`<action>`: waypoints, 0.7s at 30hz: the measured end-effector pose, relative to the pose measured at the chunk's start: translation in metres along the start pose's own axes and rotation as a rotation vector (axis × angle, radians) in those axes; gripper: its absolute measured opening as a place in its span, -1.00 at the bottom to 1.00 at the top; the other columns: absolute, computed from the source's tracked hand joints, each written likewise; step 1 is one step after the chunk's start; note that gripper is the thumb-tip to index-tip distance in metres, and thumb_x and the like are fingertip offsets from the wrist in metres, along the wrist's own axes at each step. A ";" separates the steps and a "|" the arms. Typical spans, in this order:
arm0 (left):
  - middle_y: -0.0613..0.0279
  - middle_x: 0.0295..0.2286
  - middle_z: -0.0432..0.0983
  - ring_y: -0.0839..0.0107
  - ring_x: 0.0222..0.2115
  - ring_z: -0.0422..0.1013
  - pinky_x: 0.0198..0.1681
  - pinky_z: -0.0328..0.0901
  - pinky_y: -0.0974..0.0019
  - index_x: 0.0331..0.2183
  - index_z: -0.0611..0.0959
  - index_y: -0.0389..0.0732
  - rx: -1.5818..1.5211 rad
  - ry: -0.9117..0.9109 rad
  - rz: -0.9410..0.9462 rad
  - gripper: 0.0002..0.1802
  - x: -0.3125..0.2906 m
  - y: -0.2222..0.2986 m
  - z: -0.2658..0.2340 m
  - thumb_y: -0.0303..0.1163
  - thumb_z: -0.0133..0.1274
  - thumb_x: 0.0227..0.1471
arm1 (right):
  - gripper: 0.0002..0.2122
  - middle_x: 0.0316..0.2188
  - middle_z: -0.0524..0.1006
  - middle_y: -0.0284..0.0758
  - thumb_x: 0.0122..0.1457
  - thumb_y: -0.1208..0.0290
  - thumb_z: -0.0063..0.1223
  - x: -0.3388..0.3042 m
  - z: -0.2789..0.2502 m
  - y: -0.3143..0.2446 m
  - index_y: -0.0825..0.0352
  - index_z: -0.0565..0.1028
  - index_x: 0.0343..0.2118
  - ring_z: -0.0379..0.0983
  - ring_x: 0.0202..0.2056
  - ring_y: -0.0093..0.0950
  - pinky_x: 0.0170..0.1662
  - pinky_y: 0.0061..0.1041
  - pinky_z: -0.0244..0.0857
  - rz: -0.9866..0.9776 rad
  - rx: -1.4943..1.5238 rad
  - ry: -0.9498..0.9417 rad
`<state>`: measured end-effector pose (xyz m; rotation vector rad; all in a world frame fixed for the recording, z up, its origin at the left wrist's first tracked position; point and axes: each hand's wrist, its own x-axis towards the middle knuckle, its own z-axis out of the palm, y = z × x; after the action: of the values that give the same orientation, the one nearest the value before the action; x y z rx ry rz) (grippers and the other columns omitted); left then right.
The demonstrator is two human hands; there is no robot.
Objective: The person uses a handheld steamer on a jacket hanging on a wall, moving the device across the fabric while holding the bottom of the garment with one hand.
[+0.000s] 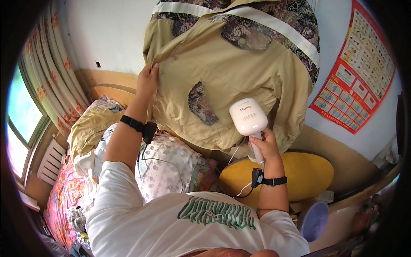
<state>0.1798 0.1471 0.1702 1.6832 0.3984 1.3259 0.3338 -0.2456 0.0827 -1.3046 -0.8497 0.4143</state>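
Note:
A tan jacket (180, 103) with dark patterned patches and a white stripe across its upper part hangs spread out before me. My left hand (148, 77) pinches the jacket's left edge and holds it out to the side. In my right hand (266, 144) is a white handheld garment steamer (248, 116), gripped by its handle. The steamer's head is in front of the jacket's lower right part; whether it touches the cloth I cannot tell. A pale haze shows over the patterned pocket flap near the upper middle.
Below the jacket stands a yellow oval board (299, 173), with a purple basin (314, 220) to its right. Heaped clothes (96, 124) and a patterned pillow (167, 167) lie on the left. A thin cord runs from the steamer's handle. A red wall calendar (353, 81) hangs at right; curtains (53, 68) hang far left.

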 end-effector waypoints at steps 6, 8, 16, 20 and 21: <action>0.32 -0.62 0.32 0.54 -0.54 0.18 -0.45 0.17 0.40 -0.45 0.51 -0.31 -0.021 -0.085 0.069 -0.70 0.002 -0.017 -0.019 -0.26 -0.04 0.17 | -0.67 -0.39 0.51 -0.33 -0.09 0.48 0.25 0.034 0.036 -0.004 0.43 0.46 -0.22 0.41 -0.40 -0.58 -0.29 -0.56 0.30 -0.096 -0.185 0.028; 0.31 -0.62 0.32 0.54 -0.54 0.19 -0.44 0.17 0.40 -0.46 0.50 -0.31 -0.047 -0.079 0.043 -0.70 -0.001 -0.013 -0.015 -0.26 -0.04 0.17 | -0.67 -0.39 0.53 -0.31 -0.10 0.41 0.27 0.034 0.041 0.000 0.45 0.47 -0.27 0.41 -0.40 -0.57 -0.29 -0.57 0.28 -0.033 -0.201 0.021; 0.27 -0.58 0.36 0.54 -0.50 0.21 -0.40 0.19 0.42 -0.40 0.50 -0.32 -0.073 -0.052 0.032 -0.72 -0.003 -0.021 -0.005 -0.27 -0.05 0.17 | -0.72 -0.45 0.52 -0.32 -0.07 0.41 0.26 0.033 0.045 0.045 0.44 0.48 -0.31 0.40 -0.41 -0.57 -0.31 -0.56 0.28 -0.015 -0.177 0.093; 0.33 -0.62 0.27 0.54 -0.53 0.15 -0.46 0.14 0.42 -0.49 0.44 -0.27 -0.046 -0.028 0.027 -0.73 -0.015 -0.010 0.002 -0.30 -0.07 0.18 | -0.71 -0.42 0.52 -0.31 -0.07 0.42 0.27 0.018 0.032 0.073 0.44 0.47 -0.31 0.41 -0.39 -0.55 -0.28 -0.54 0.29 -0.008 -0.179 0.094; 0.36 -0.64 0.23 0.54 -0.55 0.12 -0.48 0.12 0.41 -0.52 0.40 -0.25 -0.106 -0.058 -0.071 -0.72 -0.019 -0.003 0.000 -0.32 -0.07 0.18 | -0.71 -0.41 0.52 -0.30 -0.07 0.42 0.27 0.015 0.033 0.075 0.44 0.47 -0.31 0.41 -0.38 -0.55 -0.27 -0.54 0.28 0.001 -0.182 0.090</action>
<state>0.1736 0.1345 0.1565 1.6013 0.3455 1.2231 0.3327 -0.1941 0.0168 -1.4801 -0.8255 0.2819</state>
